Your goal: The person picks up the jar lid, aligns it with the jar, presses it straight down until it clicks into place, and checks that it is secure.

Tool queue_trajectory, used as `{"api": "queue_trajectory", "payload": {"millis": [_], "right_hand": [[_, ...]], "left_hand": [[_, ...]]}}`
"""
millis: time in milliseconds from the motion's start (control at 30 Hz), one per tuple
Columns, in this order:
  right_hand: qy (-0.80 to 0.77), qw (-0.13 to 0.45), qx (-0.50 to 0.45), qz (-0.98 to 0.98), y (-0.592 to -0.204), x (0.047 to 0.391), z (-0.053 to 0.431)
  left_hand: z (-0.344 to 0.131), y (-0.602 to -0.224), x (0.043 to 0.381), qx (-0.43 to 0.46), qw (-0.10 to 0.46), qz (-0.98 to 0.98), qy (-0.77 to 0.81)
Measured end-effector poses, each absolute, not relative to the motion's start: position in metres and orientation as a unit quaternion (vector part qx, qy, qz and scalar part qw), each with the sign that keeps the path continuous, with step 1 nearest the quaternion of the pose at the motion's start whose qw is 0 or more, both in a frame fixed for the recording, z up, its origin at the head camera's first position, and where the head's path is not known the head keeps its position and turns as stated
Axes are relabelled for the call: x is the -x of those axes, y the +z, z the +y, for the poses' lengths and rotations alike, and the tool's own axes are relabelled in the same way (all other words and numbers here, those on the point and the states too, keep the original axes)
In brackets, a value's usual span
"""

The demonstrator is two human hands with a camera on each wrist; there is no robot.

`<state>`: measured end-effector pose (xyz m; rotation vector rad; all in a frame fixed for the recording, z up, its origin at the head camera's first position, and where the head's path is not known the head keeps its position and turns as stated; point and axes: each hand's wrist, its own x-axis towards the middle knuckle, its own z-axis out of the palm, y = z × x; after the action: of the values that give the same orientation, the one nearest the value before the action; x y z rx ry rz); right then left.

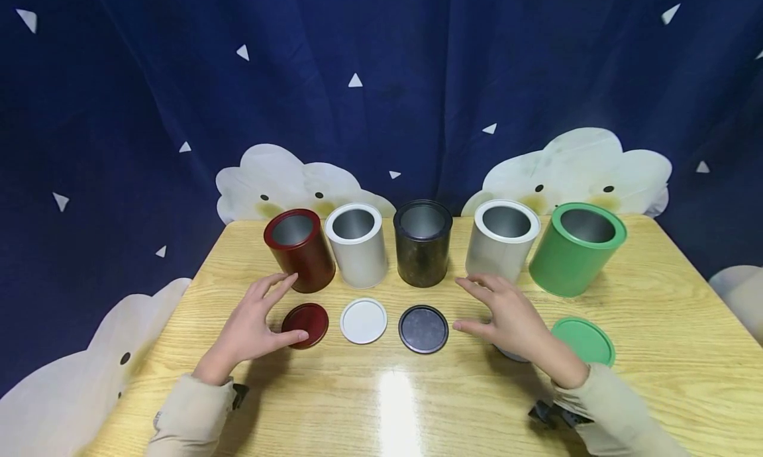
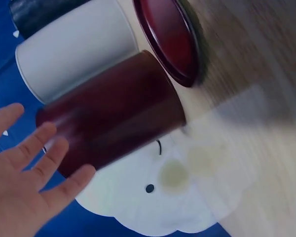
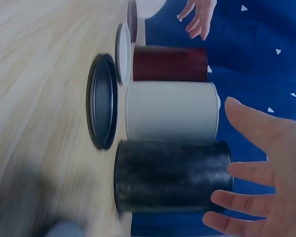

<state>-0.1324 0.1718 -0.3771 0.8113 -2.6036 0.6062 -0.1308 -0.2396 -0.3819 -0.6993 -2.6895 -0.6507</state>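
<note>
My left hand (image 1: pixel 253 328) hovers over the dark red lid (image 1: pixel 310 324), fingers spread and holding nothing. Behind it stands the dark red can (image 1: pixel 310 266), uncovered at the top. My right hand (image 1: pixel 507 314) is raised in front of the light grey can (image 1: pixel 495 255), thumb and fingers apart with nothing between them. Beneath that hand a grey lid (image 1: pixel 511 356) is mostly hidden. The black lid (image 1: pixel 423 329) lies to the left of the right hand, below the black can (image 1: pixel 422 258). A white can (image 1: pixel 362 261) and white lid (image 1: pixel 363 321) are between the hands.
Farther right stand the wider green can (image 1: pixel 569 265) and its green lid (image 1: pixel 584 341), partly behind the right forearm. All the cans form a row along the back of the wooden table (image 1: pixel 334 404). A blue curtain (image 1: pixel 381 99) with clouds hangs behind.
</note>
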Motion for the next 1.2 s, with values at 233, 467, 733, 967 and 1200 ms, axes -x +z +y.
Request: {"api": "queue_trajectory", "payload": {"millis": [233,467,733,967,1200], "right_hand": [[0.242,0.155,-0.305,-0.908,-0.377,0.140,0.145],[0.249,0.129,-0.313,-0.907,-0.377,0.146,0.123],[0.270,0.093,-0.326,-0.901,-0.379,0.156,0.101],[0.291,0.076,-0.326,-0.896,-0.386,0.165,0.081],[0.291,0.068,-0.343,-0.891,-0.393,0.170,0.058]], "left_hand": [[-0.255,-0.385,0.133,0.265,0.124,-0.918,-0.269],[-0.264,-0.388,0.135,0.267,0.111,-0.918,-0.272],[-0.272,-0.392,0.140,0.266,0.084,-0.919,-0.279],[-0.277,-0.396,0.148,0.271,0.073,-0.916,-0.288],[-0.283,-0.403,0.153,0.274,0.069,-0.917,-0.283]]}}
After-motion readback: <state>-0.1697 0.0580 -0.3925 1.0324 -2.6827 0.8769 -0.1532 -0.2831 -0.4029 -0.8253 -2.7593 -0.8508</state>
